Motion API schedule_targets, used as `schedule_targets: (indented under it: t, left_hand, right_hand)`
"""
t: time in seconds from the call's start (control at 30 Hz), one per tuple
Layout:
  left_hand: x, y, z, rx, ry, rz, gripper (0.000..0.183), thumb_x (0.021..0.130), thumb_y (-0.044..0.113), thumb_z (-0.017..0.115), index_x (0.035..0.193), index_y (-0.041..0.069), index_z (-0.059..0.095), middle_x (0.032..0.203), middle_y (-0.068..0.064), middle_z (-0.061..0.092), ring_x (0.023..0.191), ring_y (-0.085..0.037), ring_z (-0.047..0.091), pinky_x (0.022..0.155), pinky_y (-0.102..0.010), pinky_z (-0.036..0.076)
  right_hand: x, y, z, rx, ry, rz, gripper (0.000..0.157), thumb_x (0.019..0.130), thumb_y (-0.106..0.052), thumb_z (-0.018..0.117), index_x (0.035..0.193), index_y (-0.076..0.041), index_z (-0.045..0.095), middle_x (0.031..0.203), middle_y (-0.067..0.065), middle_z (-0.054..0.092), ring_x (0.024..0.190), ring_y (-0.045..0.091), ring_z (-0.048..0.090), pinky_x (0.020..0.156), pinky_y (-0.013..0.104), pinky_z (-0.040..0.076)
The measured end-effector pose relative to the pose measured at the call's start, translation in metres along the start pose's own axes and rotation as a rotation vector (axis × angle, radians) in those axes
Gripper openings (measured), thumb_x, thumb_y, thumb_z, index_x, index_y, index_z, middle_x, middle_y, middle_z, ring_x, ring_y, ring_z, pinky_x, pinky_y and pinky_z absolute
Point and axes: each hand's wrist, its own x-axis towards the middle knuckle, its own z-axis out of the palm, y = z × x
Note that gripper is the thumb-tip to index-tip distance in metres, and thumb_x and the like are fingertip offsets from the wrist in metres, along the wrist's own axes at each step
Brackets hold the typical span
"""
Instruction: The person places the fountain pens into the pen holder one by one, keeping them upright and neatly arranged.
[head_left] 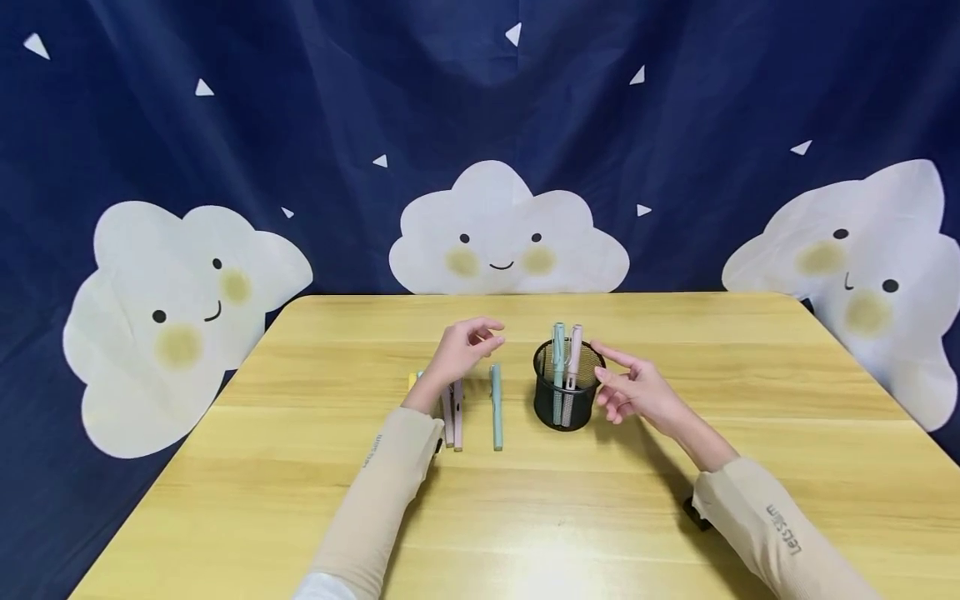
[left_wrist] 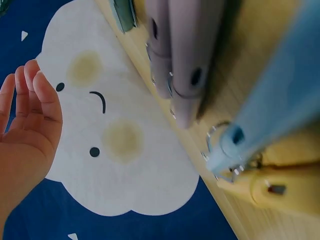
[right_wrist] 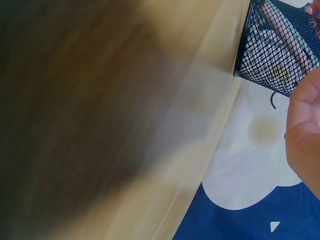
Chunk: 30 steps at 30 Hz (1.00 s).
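My left hand (head_left: pixel 461 350) hovers over the table left of the pen holder, fingers loosely bent, with nothing in it. Beneath and beside it lie two pale purple pens (head_left: pixel 458 417), with a blue pen (left_wrist: pixel 270 90) and something yellow, likely a pen (left_wrist: pixel 280 187), showing in the left wrist view. A green pen (head_left: pixel 497 408) lies apart, between that hand and the holder. The black mesh pen holder (head_left: pixel 551 410) stands upright, holding a teal pen (head_left: pixel 558 354) and a pale pink pen (head_left: pixel 575 354). My right hand (head_left: pixel 637 387) is beside it, index finger and thumb extended at its rim.
The wooden table (head_left: pixel 480 517) reaches back to a dark blue curtain (head_left: pixel 337 83) printed with smiling clouds and small white triangles. Both forearms wear beige sleeves, the right one (head_left: pixel 765 517) lying across the table's right side.
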Motion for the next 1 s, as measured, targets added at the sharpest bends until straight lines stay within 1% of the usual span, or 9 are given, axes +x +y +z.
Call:
schedule_targets:
  t: [0.2, 0.27, 0.37, 0.47, 0.57, 0.67, 0.87, 1.0]
  left_hand:
    - [-0.005, -0.001, -0.011, 0.016, 0.014, -0.017, 0.023, 0.087, 0.015, 0.059, 0.106, 0.003, 0.063, 0.078, -0.007, 0.060, 0.066, -0.028, 0.057, 0.054, -0.024, 0.044]
    - [-0.007, -0.002, -0.014, 0.012, 0.013, -0.024, 0.023, 0.087, 0.014, 0.059, 0.107, 0.003, 0.063, 0.079, -0.007, 0.060, 0.067, -0.029, 0.056, 0.054, -0.023, 0.044]
    - [-0.010, -0.004, -0.019, 0.004, 0.014, -0.029, 0.024, 0.087, 0.014, 0.059, 0.107, 0.002, 0.062, 0.080, -0.009, 0.060, 0.071, -0.036, 0.056, 0.054, -0.023, 0.044]
    - [-0.013, -0.005, -0.026, -0.004, 0.020, -0.034, 0.024, 0.087, 0.013, 0.059, 0.107, 0.001, 0.061, 0.082, -0.010, 0.060, 0.073, -0.038, 0.057, 0.056, -0.025, 0.046]
    - [-0.015, -0.008, -0.032, -0.016, 0.033, -0.048, 0.025, 0.087, 0.013, 0.059, 0.107, 0.000, 0.061, 0.083, -0.012, 0.060, 0.075, -0.039, 0.056, 0.060, -0.028, 0.048]
    - [-0.017, -0.012, -0.038, -0.017, 0.051, -0.070, 0.025, 0.087, 0.013, 0.059, 0.107, -0.001, 0.061, 0.083, -0.013, 0.060, 0.075, -0.040, 0.056, 0.060, -0.030, 0.048]
    - [-0.020, -0.018, -0.049, 0.032, 0.056, -0.103, 0.023, 0.087, 0.014, 0.059, 0.105, 0.000, 0.062, 0.081, -0.011, 0.060, 0.075, -0.038, 0.057, 0.055, -0.025, 0.044]
    - [-0.022, -0.022, -0.056, 0.044, 0.062, -0.103, 0.024, 0.087, 0.012, 0.059, 0.105, -0.003, 0.061, 0.080, -0.012, 0.060, 0.073, -0.038, 0.057, 0.054, -0.025, 0.043]
  right_hand:
    - [0.000, 0.000, -0.002, 0.002, -0.001, 0.000, 0.063, 0.092, -0.021, 0.051, 0.142, -0.007, 0.016, 0.067, 0.015, 0.062, 0.047, 0.014, 0.056, 0.046, 0.027, 0.050]
    - [0.000, 0.000, -0.002, 0.001, 0.002, 0.003, 0.063, 0.091, -0.021, 0.051, 0.142, -0.008, 0.016, 0.067, 0.016, 0.062, 0.047, 0.014, 0.056, 0.046, 0.027, 0.050]
    - [0.000, 0.000, -0.002, -0.004, 0.007, 0.003, 0.063, 0.091, -0.022, 0.052, 0.142, -0.010, 0.018, 0.068, 0.018, 0.061, 0.047, 0.014, 0.056, 0.046, 0.027, 0.050]
    - [0.000, -0.001, -0.001, -0.009, 0.000, 0.000, 0.064, 0.091, -0.022, 0.052, 0.142, -0.009, 0.017, 0.068, 0.018, 0.061, 0.047, 0.014, 0.056, 0.046, 0.027, 0.050]
    - [-0.001, -0.002, 0.000, -0.011, -0.002, 0.000, 0.064, 0.091, -0.022, 0.052, 0.142, -0.008, 0.016, 0.068, 0.017, 0.061, 0.047, 0.014, 0.056, 0.046, 0.027, 0.050]
    - [-0.001, -0.001, 0.000, -0.011, 0.001, -0.001, 0.064, 0.091, -0.022, 0.052, 0.142, -0.008, 0.017, 0.068, 0.017, 0.062, 0.048, 0.014, 0.056, 0.046, 0.027, 0.050]
    - [-0.001, -0.001, 0.000, -0.010, -0.010, -0.010, 0.062, 0.092, -0.020, 0.051, 0.142, -0.006, 0.017, 0.067, 0.016, 0.062, 0.047, 0.014, 0.055, 0.045, 0.026, 0.049]
    - [-0.001, -0.001, 0.000, -0.007, -0.011, -0.010, 0.062, 0.092, -0.019, 0.050, 0.142, -0.005, 0.016, 0.066, 0.015, 0.062, 0.047, 0.014, 0.055, 0.045, 0.026, 0.049]
